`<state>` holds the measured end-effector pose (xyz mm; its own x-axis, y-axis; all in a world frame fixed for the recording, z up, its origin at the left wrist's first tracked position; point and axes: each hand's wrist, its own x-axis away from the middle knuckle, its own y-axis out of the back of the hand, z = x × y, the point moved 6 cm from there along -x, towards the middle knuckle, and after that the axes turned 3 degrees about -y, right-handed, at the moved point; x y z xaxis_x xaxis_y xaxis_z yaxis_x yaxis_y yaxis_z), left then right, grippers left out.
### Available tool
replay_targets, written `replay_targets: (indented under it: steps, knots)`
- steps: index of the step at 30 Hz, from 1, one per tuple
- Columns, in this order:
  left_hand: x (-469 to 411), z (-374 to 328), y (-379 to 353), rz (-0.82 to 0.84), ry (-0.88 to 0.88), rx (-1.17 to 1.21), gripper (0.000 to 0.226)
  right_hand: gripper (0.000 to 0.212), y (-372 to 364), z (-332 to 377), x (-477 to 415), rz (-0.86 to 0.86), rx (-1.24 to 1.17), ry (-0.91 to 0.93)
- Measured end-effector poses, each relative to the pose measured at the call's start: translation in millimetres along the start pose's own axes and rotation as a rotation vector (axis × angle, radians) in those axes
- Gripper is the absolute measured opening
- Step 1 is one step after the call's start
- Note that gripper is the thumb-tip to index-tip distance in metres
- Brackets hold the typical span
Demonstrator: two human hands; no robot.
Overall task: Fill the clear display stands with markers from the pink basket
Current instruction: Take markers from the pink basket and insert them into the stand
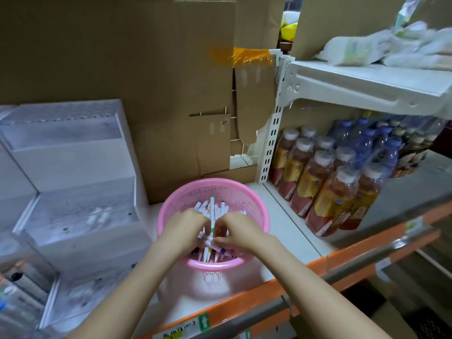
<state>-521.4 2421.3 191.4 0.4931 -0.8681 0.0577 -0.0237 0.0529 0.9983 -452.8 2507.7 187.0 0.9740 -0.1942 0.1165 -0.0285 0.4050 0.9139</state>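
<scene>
Green tag [204, 321] on orange shelf edge [247, 303]: white up-arrow sign. Handwritten label [179, 331] beside it, which I can't read. Bottle labels [326, 199] blurred.

Both bare forearms reach in from the lower edge and converge, wrists bent slightly down, so the two hands sit close together, knuckles up. The left hand [186, 227] has its fingers curled down into the markers [212, 211] (its fingertips are buried, so any grip is hidden). The right hand [241, 231] curls its fingers too, thumb pressed inward, pinching some markers.
</scene>
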Motion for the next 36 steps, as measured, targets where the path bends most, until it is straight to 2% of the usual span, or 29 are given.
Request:
replay_targets:
  steps: [2,5,8,10,13,15,18,20,25,27,29,31,34,36]
  knots:
    - [-3.5,-3.7,2.4,-0.042,-0.05,-0.062,0.027,0.022,2.2,-2.2,-2.5,-0.024,-0.017,-0.029]
    - [-8.7,-1.6,1.5,-0.141,-0.064,-0.015,0.029,0.021,2.2,-6.0,-7.9,-0.052,-0.002,-0.074]
    - [-8.9,9.5,-1.5,-0.243,0.049,0.135,0.041,0.023,-1.8,-9.2,-11.5,-0.043,0.017,-0.098]
    - [-6.4,16.2,-5.3,-0.226,0.146,0.224,0.04,0.027,-2.8,-10.3,-13.6,-0.033,0.014,-0.106]
    - [-4.2,21.0,-8.2,-0.207,0.223,0.33,0.024,0.034,-2.3,-14.7,-19.4,-0.051,-0.028,-0.177]
    - [-5.7,19.8,-11.1,-0.131,0.241,0.395,0.029,0.037,0.2,-16.2,-21.9,-0.075,-0.001,-0.244]
    - [-6.6,14.3,-12.7,-0.053,0.266,0.474,0.034,0.022,3.8,-13.8,-24.0,-0.068,0.045,-0.295]
    - [-5.5,12.2,-9.8,-0.072,0.287,0.489,0.029,0.016,2.7,-13.2,-28.2,-0.051,0.03,-0.311]
    - [-3.4,11.6,-6.0,-0.142,0.289,0.49,0.012,0.018,2.6,-12.9,-31.6,-0.019,0.034,-0.354]
    - [-3.1,12.5,-6.1,-0.148,0.282,0.496,0.011,0.03,5.2,-10.2,-26.6,-0.027,0.033,-0.352]
    - [-3.0,14.3,-4.5,-0.179,0.276,0.53,0.01,0.033,6.0,-6.8,-25.2,-0.049,-0.011,-0.333]
    - [-1.6,15.7,-1.5,-0.231,0.269,0.594,0.018,0.029,4.0,-6.0,-26.8,-0.066,-0.079,-0.313]
    - [0.1,16.3,-0.5,-0.283,0.233,0.673,0.047,0.011,4.2,-5.9,-26.3,-0.076,-0.127,-0.287]
    - [2.3,15.7,1.1,-0.314,0.203,0.717,0.057,0.042,2.7,-7.9,-23.6,-0.058,-0.164,-0.284]
